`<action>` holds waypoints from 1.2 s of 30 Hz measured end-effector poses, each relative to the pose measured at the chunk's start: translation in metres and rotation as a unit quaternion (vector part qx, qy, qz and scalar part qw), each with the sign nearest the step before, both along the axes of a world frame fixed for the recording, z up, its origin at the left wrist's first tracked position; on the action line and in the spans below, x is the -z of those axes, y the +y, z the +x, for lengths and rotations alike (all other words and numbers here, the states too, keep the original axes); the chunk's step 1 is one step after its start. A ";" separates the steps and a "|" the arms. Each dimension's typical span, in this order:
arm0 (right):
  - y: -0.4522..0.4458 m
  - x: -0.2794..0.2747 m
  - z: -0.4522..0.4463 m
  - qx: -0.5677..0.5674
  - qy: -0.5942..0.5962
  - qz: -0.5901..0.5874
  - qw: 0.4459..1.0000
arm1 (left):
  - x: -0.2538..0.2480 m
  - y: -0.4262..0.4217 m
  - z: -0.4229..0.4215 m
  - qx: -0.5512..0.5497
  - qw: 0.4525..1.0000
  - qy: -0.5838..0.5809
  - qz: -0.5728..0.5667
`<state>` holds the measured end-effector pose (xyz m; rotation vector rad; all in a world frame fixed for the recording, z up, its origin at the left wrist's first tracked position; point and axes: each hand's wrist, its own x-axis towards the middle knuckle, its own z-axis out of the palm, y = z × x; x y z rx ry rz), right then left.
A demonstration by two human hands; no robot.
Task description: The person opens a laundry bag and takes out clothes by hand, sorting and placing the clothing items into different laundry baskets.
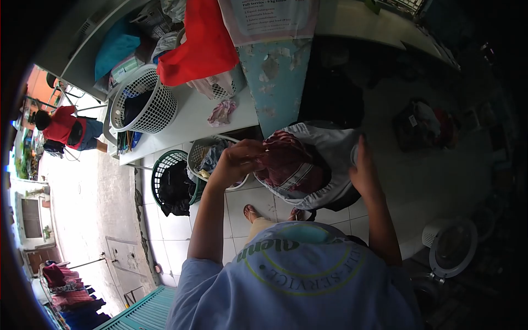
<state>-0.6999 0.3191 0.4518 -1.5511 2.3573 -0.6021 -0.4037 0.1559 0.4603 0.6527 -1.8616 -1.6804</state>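
A pale grey cloth laundry bag [336,144] gapes in front of me, with a maroon garment [294,168] bunched in its mouth. White stripes run across the garment. At the bag's left side, my left hand [241,158] is closed, its curled fingers pinching the edge of the maroon cloth. My right hand [365,175] is at the opposite rim, fingers long against the outside and the thumb toward the mouth, gripping the pale fabric. The bag's lower part and whatever lies beneath the garment are hidden.
Left of the bag stand a green basket [155,184] of dark clothes and a white basket [191,159] of mixed clothes. A counter [192,118] carries another white basket [159,110] and a red cloth [201,47]. An open round washer door [452,248] is at right. A person [63,129] is outside.
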 end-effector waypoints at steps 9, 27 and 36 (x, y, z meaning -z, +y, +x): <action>0.000 0.004 0.012 -0.008 0.025 -0.026 0.999 | 0.030 0.024 0.020 0.044 0.970 -0.128 -0.204; 0.001 0.021 0.017 -0.019 0.020 0.000 1.000 | 0.119 0.087 -0.105 -0.059 0.874 -0.438 -0.201; -0.006 0.020 0.024 -0.035 -0.007 -0.001 0.999 | 0.119 0.088 -0.115 -0.123 0.865 -0.476 -0.103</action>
